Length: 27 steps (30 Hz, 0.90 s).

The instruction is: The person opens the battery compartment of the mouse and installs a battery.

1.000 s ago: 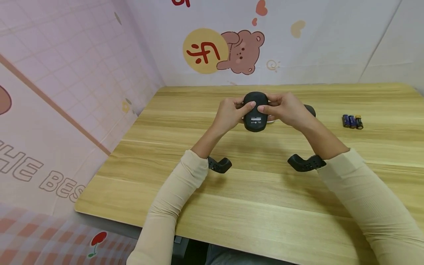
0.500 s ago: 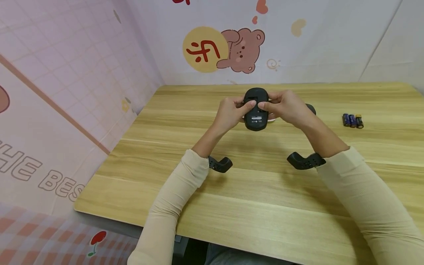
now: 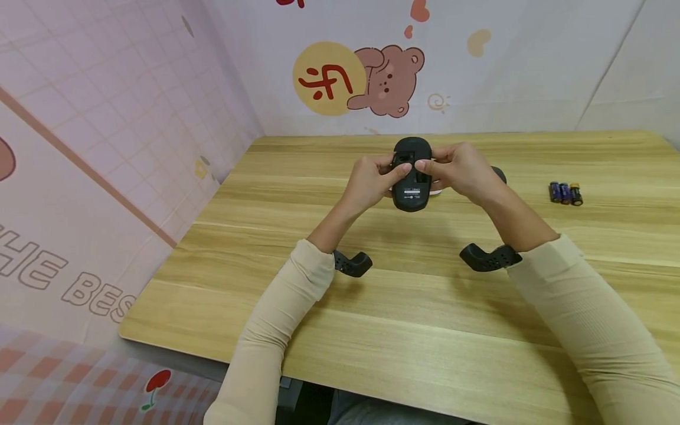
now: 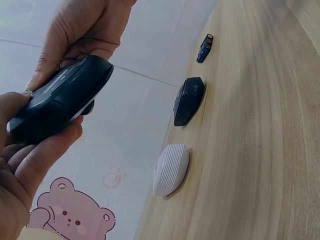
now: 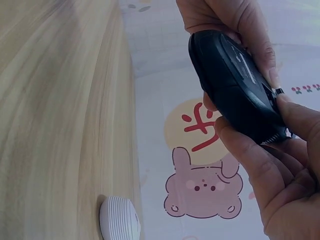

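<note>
Both hands hold a black computer mouse [image 3: 411,189] raised over the table, its underside with a white label turned toward the head camera. A dark open recess shows in the underside around the thumbs. My left hand [image 3: 369,180] grips the left side, thumb on the underside and fingers behind. My right hand [image 3: 459,171] grips the other side likewise, its thumb tip close to the left one. In the right wrist view a small dark edge [image 5: 279,91] stands up between the thumb tips; what it belongs to I cannot tell.
Beyond the hands, a second black mouse [image 4: 189,101] and a white mouse [image 4: 171,170] rest on the wooden table [image 3: 404,330]. Three small batteries [image 3: 565,193] stand side by side at the right. A printed cloth wall [image 3: 531,77] borders the table's back.
The underside looked smooth and covered one second ago; a dark recess now shows there. The mouse has tilted slightly, and the right thumb has shifted a little upward. Both hands keep their grip.
</note>
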{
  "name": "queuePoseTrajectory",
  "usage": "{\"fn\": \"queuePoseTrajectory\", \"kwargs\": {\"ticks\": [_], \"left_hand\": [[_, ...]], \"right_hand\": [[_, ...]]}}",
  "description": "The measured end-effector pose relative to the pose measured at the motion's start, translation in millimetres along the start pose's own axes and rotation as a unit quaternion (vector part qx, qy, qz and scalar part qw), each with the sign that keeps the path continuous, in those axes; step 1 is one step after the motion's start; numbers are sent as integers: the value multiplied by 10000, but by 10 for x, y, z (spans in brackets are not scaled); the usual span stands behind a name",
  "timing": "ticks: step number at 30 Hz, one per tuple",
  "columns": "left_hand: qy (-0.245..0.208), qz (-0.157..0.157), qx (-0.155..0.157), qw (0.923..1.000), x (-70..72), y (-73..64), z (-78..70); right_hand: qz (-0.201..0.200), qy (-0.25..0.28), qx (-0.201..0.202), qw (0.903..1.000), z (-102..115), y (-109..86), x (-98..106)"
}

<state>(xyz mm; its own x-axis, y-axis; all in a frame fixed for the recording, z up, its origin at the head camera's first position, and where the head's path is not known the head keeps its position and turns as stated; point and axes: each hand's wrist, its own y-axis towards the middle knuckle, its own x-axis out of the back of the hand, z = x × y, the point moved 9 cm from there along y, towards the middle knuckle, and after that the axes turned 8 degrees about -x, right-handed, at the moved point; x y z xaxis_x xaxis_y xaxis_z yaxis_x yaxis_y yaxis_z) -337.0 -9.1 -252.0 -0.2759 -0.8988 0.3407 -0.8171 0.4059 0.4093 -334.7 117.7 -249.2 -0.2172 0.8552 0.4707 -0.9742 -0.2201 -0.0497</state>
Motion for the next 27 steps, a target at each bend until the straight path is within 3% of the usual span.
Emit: {"fn": "queuePoseTrajectory", "kwargs": {"ticks": [18, 22, 27], "left_hand": [[-140, 174, -130, 9997, -20, -32, 17], [-111, 203, -1, 9997, -28, -45, 38], [-132, 236, 103, 9996, -41, -43, 65]], "right_hand": [[-273, -38, -264, 9993, -14, 14, 49], [-367, -123, -345, 9987, -36, 18, 63], [-472, 135, -433, 9979, -61, 27, 86]]}}
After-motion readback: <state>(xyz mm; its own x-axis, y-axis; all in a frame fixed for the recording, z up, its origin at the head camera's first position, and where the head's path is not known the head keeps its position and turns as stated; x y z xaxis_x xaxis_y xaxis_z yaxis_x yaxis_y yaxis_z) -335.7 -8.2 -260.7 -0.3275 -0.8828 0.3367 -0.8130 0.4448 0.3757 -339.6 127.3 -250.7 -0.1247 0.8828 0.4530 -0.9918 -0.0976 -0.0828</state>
